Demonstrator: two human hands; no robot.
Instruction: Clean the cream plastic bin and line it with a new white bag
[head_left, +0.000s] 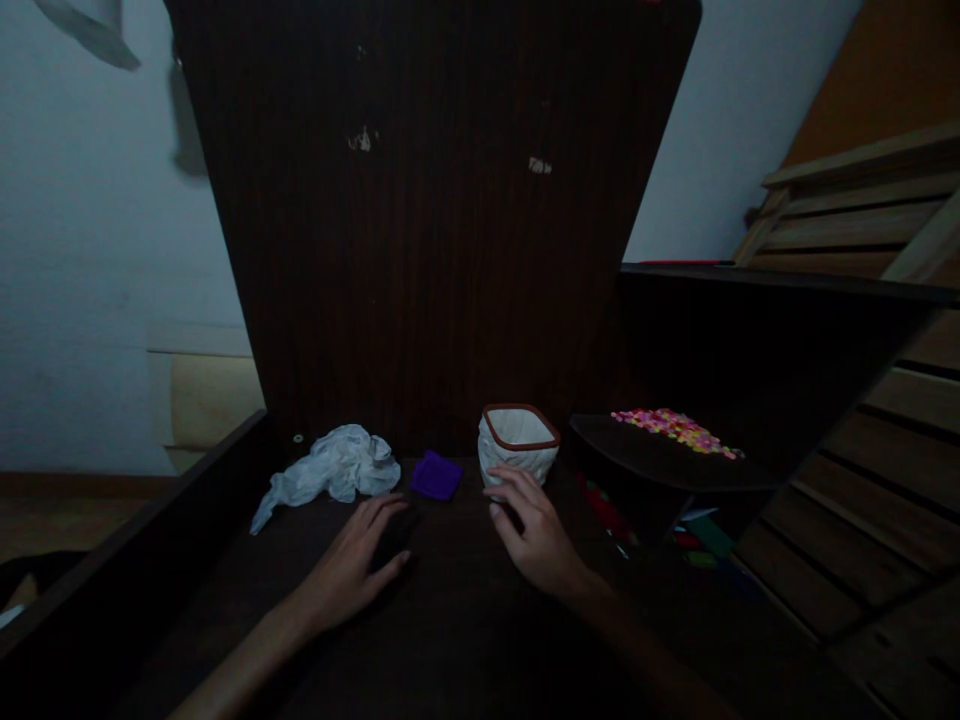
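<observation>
My left hand point(355, 568) is low over the dark desk top, fingers apart and holding nothing. Just beyond its fingertips lies a crumpled white plastic bag point(335, 465), with a small folded purple cloth point(436, 475) to the right of the bag. My right hand point(536, 535) is open too, its fingers spread in front of a small square bin point(517, 459) with a brown rim and a white liner. Those fingertips overlap the lower front of the bin; whether they touch it I cannot tell.
A dark wooden panel point(435, 250) rises behind the desk. At the right, a curved shelf point(637, 455) carries a heap of small pink, red and yellow pieces point(679, 430). Under that shelf are several dim items, one green point(709, 538). A raised board point(135, 540) edges the left side.
</observation>
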